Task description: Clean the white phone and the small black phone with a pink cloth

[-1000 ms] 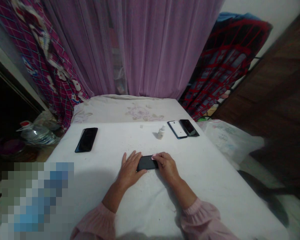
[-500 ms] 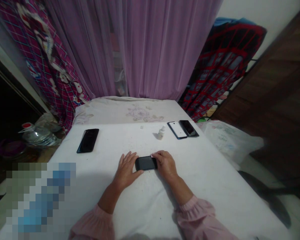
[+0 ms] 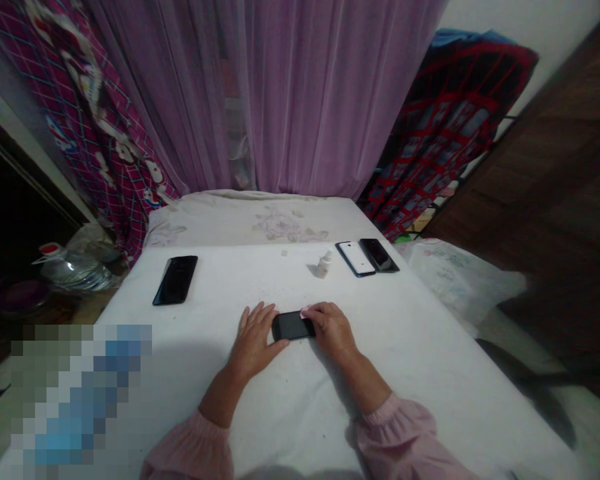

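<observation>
A dark smartphone (image 3: 291, 325) lies sideways on the white cloth, screen up. At its left end, my left hand (image 3: 253, 337) steadies it, with the thumb along the near edge and the fingers at the far corner. My right hand (image 3: 334, 330) pinches a small pale piece of cloth or tissue (image 3: 305, 312) against the upper right part of the screen. The phone's right end is partly hidden by that hand. Beyond the hands stands a small white spray bottle (image 3: 324, 265).
A black phone (image 3: 176, 280) lies at the left. A white phone (image 3: 356, 259) and a dark phone (image 3: 379, 255) lie side by side at the right. A tiny pale square (image 3: 284, 253) is near the back of the white-covered table (image 3: 280, 427). Purple curtains (image 3: 310, 100) hang behind.
My right hand has shifted the pale piece slightly to the left over the screen. The left hand still keeps hold of the phone.
</observation>
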The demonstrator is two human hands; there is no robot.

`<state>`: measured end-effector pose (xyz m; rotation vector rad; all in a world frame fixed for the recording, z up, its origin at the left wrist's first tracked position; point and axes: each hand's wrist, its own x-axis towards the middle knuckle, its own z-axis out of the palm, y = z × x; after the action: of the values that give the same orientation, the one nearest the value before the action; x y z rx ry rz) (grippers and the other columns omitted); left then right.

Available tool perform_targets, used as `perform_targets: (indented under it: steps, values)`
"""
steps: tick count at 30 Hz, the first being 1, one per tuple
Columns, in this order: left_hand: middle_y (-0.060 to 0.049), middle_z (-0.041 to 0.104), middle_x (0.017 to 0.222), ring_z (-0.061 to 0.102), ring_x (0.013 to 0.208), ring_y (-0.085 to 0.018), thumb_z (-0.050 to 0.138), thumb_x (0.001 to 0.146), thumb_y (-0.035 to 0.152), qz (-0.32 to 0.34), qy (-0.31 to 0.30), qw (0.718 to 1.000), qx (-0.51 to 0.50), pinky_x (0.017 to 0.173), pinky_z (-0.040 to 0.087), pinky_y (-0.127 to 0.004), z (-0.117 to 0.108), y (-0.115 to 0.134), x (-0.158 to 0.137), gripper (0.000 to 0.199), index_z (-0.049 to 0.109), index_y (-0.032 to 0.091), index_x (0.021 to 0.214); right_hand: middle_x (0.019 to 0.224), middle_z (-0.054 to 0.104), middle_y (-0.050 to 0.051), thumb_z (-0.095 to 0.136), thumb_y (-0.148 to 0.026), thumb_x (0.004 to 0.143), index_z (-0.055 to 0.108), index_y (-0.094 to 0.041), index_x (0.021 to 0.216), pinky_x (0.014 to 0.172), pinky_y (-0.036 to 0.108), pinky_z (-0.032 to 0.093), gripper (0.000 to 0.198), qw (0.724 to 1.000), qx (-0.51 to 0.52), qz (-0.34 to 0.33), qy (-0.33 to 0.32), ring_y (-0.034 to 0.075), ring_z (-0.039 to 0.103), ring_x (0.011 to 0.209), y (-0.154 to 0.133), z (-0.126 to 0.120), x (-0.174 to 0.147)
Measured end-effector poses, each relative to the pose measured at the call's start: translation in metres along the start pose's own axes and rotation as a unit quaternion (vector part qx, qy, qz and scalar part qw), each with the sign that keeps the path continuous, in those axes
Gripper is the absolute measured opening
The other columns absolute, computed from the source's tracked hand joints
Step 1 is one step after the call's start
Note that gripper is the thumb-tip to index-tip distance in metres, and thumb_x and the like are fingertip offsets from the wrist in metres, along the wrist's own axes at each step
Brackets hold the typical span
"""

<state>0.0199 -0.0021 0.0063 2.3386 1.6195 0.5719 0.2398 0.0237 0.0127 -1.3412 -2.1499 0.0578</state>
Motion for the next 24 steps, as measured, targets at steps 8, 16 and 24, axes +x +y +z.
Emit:
perform_targets:
  steps: [8,16,24]
  values:
    - [-0.010,0.052,0.145,0.036,0.141,-0.031,0.067,0.085,0.040,0.004,0.002,1.000,0.004,0.118,0.019,-0.057,0.001,-0.001,0.001,0.053,0.052,0.021,0.132,0.089,0.072,0.006,0.063,-0.008,0.084,0.078,-0.026,0.093,0.072,0.031,0.048,0.026,1.000,-0.022,0.005,0.005,0.020,0.062,0.082,-0.012,0.009,0.004]
    - [-0.009,0.052,0.146,0.036,0.142,-0.030,0.065,0.086,0.042,0.006,-0.002,1.000,0.002,0.118,0.020,-0.056,0.001,-0.002,0.001,0.053,0.051,0.022,0.133,0.090,0.071,0.006,0.065,-0.012,0.085,0.077,-0.027,0.096,0.076,0.031,0.050,0.022,0.999,0.011,-0.038,-0.015,0.019,0.063,0.085,-0.035,0.021,0.010]
    - [-0.009,0.052,0.145,0.037,0.141,-0.031,0.065,0.085,0.042,0.012,0.008,1.000,-0.002,0.118,0.020,-0.057,0.002,-0.002,0.001,0.051,0.052,0.022,0.131,0.089,0.072,0.005,0.059,-0.009,0.087,0.077,-0.028,0.096,0.075,0.029,0.052,0.028,1.000,0.013,0.011,0.011,0.018,0.064,0.085,0.004,-0.003,-0.006]
